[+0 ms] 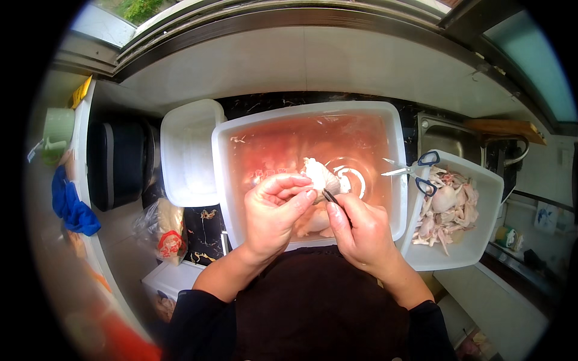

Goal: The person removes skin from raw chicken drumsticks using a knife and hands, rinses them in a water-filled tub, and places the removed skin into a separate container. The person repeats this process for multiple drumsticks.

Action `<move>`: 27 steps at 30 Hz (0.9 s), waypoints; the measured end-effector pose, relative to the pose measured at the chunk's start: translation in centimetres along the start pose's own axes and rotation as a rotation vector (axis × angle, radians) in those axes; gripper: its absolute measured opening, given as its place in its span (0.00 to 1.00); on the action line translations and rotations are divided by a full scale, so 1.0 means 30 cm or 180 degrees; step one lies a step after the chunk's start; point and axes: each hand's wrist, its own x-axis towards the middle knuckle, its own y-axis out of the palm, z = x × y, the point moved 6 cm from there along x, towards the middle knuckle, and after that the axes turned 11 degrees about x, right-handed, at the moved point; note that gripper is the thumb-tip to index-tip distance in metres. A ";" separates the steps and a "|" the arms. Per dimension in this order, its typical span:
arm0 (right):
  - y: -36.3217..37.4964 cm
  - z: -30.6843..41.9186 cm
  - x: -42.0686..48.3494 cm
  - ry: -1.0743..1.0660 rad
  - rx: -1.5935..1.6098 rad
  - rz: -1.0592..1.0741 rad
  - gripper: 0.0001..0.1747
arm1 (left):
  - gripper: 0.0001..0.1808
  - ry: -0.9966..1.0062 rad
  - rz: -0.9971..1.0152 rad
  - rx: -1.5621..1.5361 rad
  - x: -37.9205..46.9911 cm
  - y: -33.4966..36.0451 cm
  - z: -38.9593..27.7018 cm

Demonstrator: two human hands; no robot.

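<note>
My left hand [276, 212] holds a pale piece of raw poultry [321, 176] between thumb and fingers, above a large white plastic tub [218, 180] of reddish water. Dark tweezers [333, 198] are pinched in my right hand [363, 225], their tips at the lower edge of the piece. More raw poultry [314, 222] lies in the water beneath my hands. Scissors with dark blue handles [410, 171] rest across the rims of the large tub and a smaller white tub [490, 216] at the right, which holds a heap of raw poultry parts [449, 198].
A white plastic bin [192, 153] stands left of the large tub, beside a black appliance [119, 164]. A plastic bag [169, 230] lies at the lower left. Behind the right tub are a steel sink [451, 140] and a wooden board [505, 126]. A window frame runs along the back.
</note>
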 end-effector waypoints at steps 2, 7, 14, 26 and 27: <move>0.001 0.005 0.001 -0.0047 0.0021 -0.0010 0.03 | 0.10 -0.0010 -0.0008 0.0067 -0.003 0.000 -0.002; 0.002 0.007 0.001 -0.0083 0.0043 -0.0013 0.03 | 0.10 0.0008 -0.0001 0.0175 -0.012 0.000 0.000; -0.010 0.010 -0.007 -0.0398 -0.0269 -0.0080 0.02 | 0.10 0.0102 -0.0031 0.0249 -0.012 0.007 -0.003; -0.027 -0.061 -0.006 -0.0128 -0.0188 -0.0280 0.09 | 0.13 0.0175 0.0165 0.0479 -0.005 0.006 -0.017; -0.027 -0.064 0.003 0.0009 0.0223 -0.0253 0.11 | 0.14 0.0191 0.0241 0.0537 -0.002 0.010 -0.023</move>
